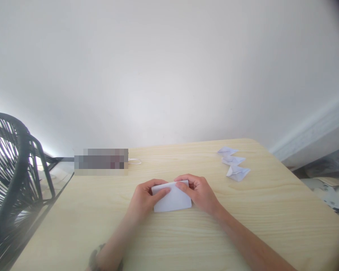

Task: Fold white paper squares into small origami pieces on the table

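While the wall [169,75] takes up the upper half of the frame, the table [169,241], pale and wood-grained, spreads over most of the lower half, its far edge near the wall. At the left edge of the frame stands the chair [23,150], dark, with a curved frame and strung back, beside the table. A pixelated patch [101,162] covers whatever lies at the table's far left corner; what is under it cannot be told.

Just below the centre of the frame, the right hand [199,190] is closed in a pinch on the paper, thumb on the near face and fingers behind its upper edge. The left hand [145,197] pinches the opposite end in the same way. Between them is the paper [173,201], white and folded into a wide strip, tilted so its near face shows; whether its lower edge touches the table cannot be told.

A band [94,259] circles the left wrist at the bottom of the frame. Three folded pieces [237,174], white and pointed, lie in a close row right of centre. Smallest is a white loop [135,161], beside the patch's right edge.
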Action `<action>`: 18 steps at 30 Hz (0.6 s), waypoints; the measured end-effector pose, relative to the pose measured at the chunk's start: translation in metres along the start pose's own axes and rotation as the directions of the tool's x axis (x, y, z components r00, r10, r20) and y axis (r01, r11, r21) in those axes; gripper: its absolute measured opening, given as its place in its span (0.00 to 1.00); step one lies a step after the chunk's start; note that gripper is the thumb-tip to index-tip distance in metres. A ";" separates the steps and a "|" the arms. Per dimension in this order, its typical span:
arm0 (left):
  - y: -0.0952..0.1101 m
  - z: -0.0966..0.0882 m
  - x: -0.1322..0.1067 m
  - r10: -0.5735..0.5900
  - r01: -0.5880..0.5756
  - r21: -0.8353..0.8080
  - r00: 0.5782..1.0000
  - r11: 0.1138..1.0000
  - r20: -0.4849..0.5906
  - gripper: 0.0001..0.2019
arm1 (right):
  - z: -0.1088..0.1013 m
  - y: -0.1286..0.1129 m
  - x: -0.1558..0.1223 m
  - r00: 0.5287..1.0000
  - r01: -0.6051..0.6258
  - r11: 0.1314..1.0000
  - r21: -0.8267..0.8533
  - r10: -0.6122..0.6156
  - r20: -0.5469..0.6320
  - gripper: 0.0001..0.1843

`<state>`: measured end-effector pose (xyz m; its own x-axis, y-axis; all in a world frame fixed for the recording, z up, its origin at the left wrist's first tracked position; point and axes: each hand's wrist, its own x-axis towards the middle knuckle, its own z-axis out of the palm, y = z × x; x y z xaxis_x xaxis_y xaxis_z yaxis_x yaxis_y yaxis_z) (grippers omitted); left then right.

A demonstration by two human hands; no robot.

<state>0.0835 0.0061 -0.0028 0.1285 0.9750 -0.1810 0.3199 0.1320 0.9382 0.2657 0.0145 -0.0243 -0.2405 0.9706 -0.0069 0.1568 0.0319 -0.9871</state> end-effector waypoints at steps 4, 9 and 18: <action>0.006 0.002 -0.001 -0.015 0.015 0.003 1.000 1.000 -0.019 0.15 | 0.000 0.002 0.000 1.000 0.021 1.000 -0.018 -0.021 -0.015 0.14; 0.011 0.004 -0.001 -0.022 0.022 0.012 0.999 1.000 -0.037 0.15 | 0.001 -0.001 -0.001 0.997 0.064 0.991 -0.120 -0.068 -0.033 0.13; 0.002 -0.001 0.002 -0.015 0.019 -0.056 0.997 0.998 0.071 0.14 | 0.000 -0.008 -0.001 0.992 0.117 0.957 -0.267 -0.127 -0.024 0.12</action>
<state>0.0831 0.0086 -0.0008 0.1897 0.9579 -0.2155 0.2690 0.1604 0.9497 0.2647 0.0130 -0.0165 -0.2355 0.9641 0.1229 0.3779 0.2073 -0.9023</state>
